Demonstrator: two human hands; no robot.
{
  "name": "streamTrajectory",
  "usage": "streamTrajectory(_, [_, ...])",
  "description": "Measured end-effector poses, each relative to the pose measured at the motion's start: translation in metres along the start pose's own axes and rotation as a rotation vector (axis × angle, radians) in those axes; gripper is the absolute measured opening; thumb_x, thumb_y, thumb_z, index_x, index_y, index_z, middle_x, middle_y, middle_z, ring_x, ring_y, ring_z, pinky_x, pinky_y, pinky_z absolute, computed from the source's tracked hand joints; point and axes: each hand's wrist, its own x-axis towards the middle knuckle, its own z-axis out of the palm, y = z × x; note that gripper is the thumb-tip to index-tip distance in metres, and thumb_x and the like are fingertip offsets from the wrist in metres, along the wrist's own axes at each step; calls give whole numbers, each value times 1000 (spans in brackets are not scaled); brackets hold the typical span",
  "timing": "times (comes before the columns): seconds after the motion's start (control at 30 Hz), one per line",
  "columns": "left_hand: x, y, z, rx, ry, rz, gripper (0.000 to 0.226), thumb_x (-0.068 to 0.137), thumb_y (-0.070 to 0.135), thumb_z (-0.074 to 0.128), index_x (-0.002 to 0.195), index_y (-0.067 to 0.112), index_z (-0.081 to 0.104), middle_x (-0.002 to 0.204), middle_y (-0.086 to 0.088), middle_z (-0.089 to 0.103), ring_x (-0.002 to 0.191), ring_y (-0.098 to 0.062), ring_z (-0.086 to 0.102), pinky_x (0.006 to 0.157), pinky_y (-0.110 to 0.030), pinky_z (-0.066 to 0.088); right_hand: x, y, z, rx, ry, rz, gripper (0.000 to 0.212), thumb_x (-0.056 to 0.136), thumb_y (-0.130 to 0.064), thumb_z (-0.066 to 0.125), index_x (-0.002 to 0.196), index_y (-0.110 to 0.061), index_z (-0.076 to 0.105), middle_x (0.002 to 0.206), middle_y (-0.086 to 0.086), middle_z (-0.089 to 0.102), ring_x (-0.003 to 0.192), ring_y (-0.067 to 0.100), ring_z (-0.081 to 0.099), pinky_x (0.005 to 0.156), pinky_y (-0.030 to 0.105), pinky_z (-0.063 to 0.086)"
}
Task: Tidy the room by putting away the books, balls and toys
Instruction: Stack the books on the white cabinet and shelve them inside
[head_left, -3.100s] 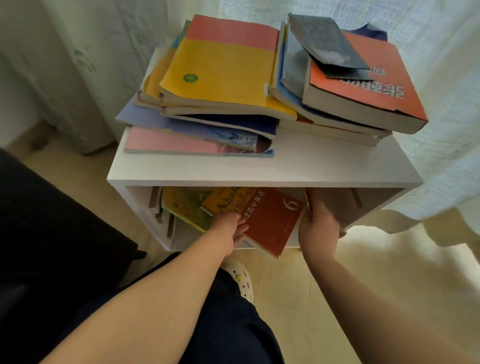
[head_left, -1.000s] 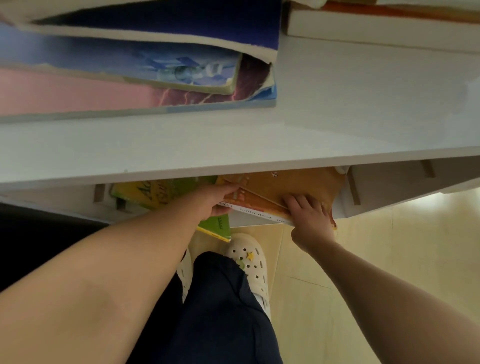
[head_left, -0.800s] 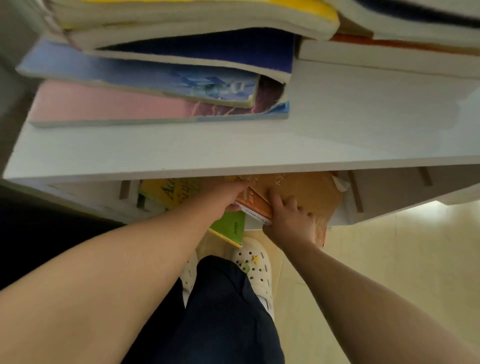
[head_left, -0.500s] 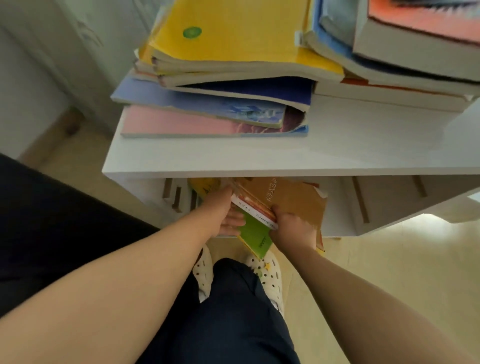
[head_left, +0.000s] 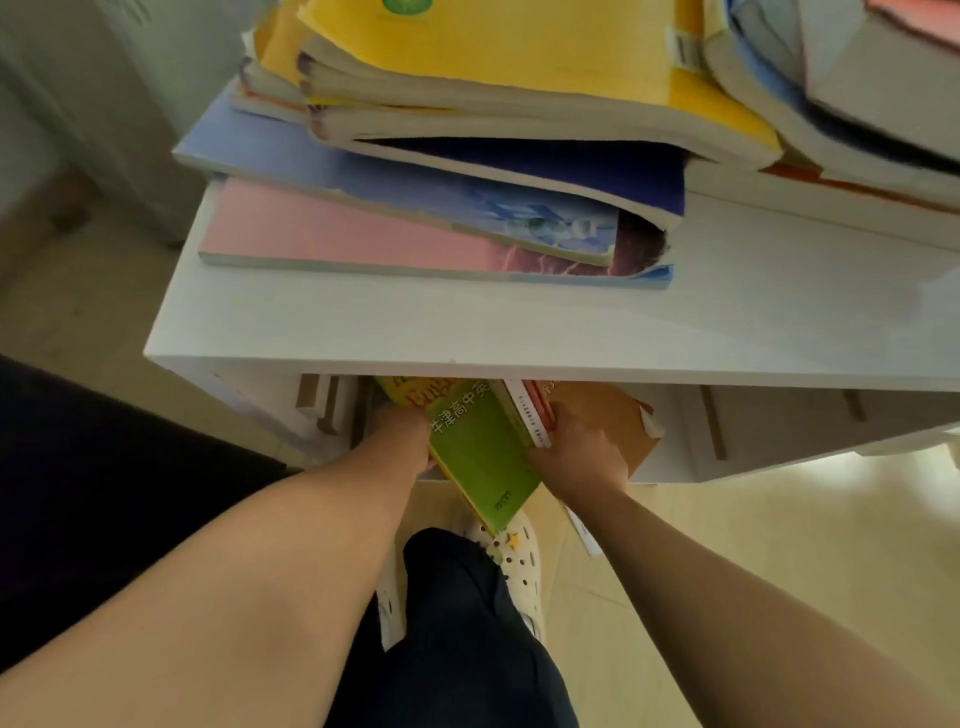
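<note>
Both hands are at the open compartment under the white shelf unit (head_left: 363, 332).

Left hand (head_left: 402, 434): knuckles are against the left edge of the green book (head_left: 478, 457). Fingers are hidden behind it and under the shelf top, so I can't tell whether I'm gripping or just pushing.

Right hand (head_left: 576, 452): fingers are curled round the lower edge of the brown book (head_left: 608, 415). The thumb side is pressed against the white-spined book (head_left: 530, 410) just left of it.

The green book is tilted, top end inside the compartment. Its bottom corner sticks out over my white clog (head_left: 514, 551). A yellow-covered book (head_left: 410, 392) sits behind it, mostly hidden by the shelf top. All four books lean together in the left half of the compartment, between my hands.

On top of the unit is a loose stack of books (head_left: 519, 47), lying flat. The pink book (head_left: 337, 234) is at the bottom, a blue one (head_left: 363, 179) is on it, and the yellow ones are above. A second pile is at the right, cut off by the frame.
</note>
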Motion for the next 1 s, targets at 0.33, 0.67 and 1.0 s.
streamTrajectory(0.33, [-56, 14, 19, -25, -249, 391, 18, 91, 12, 53, 108, 14, 60, 102, -9, 67, 87, -25, 67, 51, -31, 57, -12, -13, -7, 213, 70, 83, 32, 83, -22, 56, 115, -26, 54, 99, -3, 64, 83, 16, 62, 71, 34, 57])
streamTrajectory(0.67, [-102, -2, 1, -38, -201, 822, 29, 88, 5, 57, 90, 34, 57, 98, 7, 63, 95, -9, 58, 77, -21, 43, -47, -45, -28, 676, 330, -52, 34, 84, -9, 58, 118, -13, 59, 114, 7, 66, 105, 25, 61, 83, 29, 48])
streamTrajectory(1.0, [-99, -17, 2, 154, -157, 673, 81, 68, 17, 83, 125, 25, 26, 99, 15, 47, 96, -6, 49, 86, -22, 39, -48, -45, 19, 829, 168, -57, 47, 90, -15, 60, 135, -18, 47, 123, 5, 61, 110, 22, 60, 85, 22, 46])
